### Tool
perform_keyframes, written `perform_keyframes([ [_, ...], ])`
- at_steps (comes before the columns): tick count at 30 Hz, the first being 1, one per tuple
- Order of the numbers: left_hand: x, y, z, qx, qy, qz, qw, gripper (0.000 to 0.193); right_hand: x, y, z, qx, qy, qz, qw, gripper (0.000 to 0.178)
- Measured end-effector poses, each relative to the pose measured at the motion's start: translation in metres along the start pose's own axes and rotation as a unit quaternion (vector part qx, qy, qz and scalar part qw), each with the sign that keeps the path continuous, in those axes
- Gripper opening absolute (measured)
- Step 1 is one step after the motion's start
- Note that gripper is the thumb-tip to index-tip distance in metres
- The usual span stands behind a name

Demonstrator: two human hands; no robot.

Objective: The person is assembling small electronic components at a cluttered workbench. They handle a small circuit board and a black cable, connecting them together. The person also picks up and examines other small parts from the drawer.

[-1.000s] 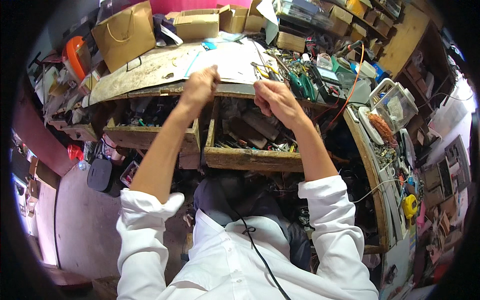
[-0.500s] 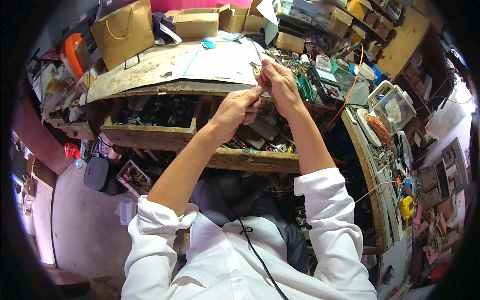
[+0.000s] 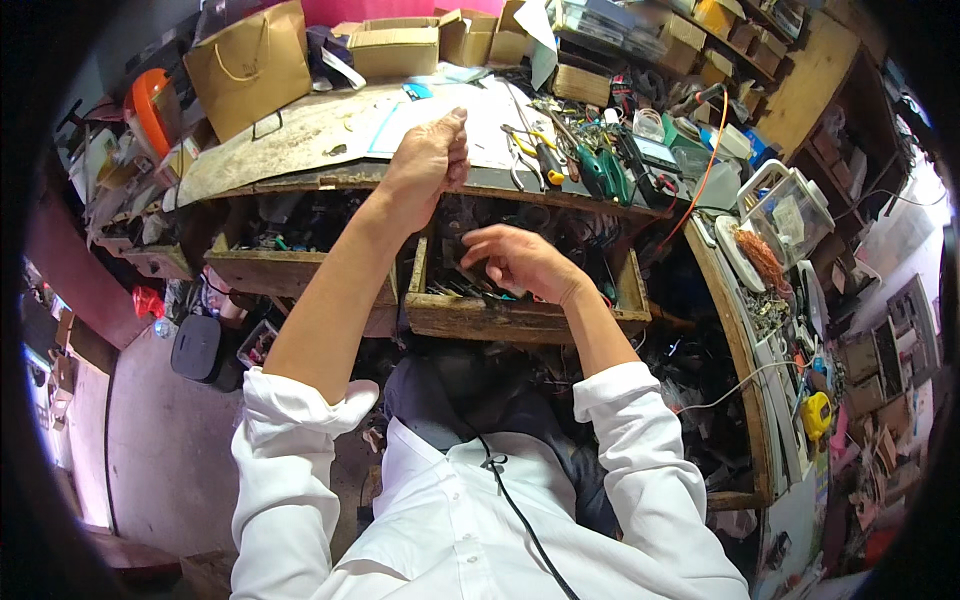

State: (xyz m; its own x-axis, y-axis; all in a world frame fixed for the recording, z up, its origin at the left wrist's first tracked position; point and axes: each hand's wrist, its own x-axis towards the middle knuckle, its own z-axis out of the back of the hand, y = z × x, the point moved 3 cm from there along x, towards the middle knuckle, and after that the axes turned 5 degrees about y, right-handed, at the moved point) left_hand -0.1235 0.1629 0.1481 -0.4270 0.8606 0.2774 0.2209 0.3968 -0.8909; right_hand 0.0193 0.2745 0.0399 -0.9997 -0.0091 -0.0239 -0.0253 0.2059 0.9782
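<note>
My left hand (image 3: 428, 168) is raised over the front edge of the workbench (image 3: 262, 165), its fingers closed. Whatever it holds, if anything, is hidden or too small to name. My right hand (image 3: 530, 262) hangs over an open wooden drawer (image 3: 520, 322), fingers apart and pointing left, with no object visible in them. Small tools and parts crowd that drawer, partly covered by the hand. On the bench beyond lie yellow-handled pliers (image 3: 522, 145), a screwdriver (image 3: 549, 165) and a green tool (image 3: 603, 175). White paper (image 3: 385, 128) spreads behind my left hand.
A second open drawer (image 3: 290, 270) sits to the left. Cardboard boxes (image 3: 395, 50) and a brown paper bag (image 3: 250, 70) line the back. At right are an orange cable (image 3: 716, 150), a clear plastic container (image 3: 788, 215) and a yellow tape measure (image 3: 816, 414).
My hands, together before, have separated. The left moved left and up, still closed; the right came down over the drawer and its fingers opened. The drawer and pliers are less covered.
</note>
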Motion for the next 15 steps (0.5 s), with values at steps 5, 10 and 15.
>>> perform_keyframes([
  [5, 0.009, -0.014, 0.010, -0.012, -0.019, -0.053, 0.998, 0.034, 0.012, -0.021, 0.016, -0.455, -0.020, -0.048, 0.889, 0.037],
  [10, 0.005, -0.031, 0.026, 0.027, -0.098, -0.066, 0.993, 0.035, 0.005, -0.001, 0.026, -0.462, -0.135, -0.045, 0.876, 0.049],
  [15, 0.002, 0.028, 0.039, 0.222, -0.074, 0.022, 0.972, 0.042, 0.014, 0.063, 0.006, -0.290, -0.078, 0.072, 0.951, 0.049],
])
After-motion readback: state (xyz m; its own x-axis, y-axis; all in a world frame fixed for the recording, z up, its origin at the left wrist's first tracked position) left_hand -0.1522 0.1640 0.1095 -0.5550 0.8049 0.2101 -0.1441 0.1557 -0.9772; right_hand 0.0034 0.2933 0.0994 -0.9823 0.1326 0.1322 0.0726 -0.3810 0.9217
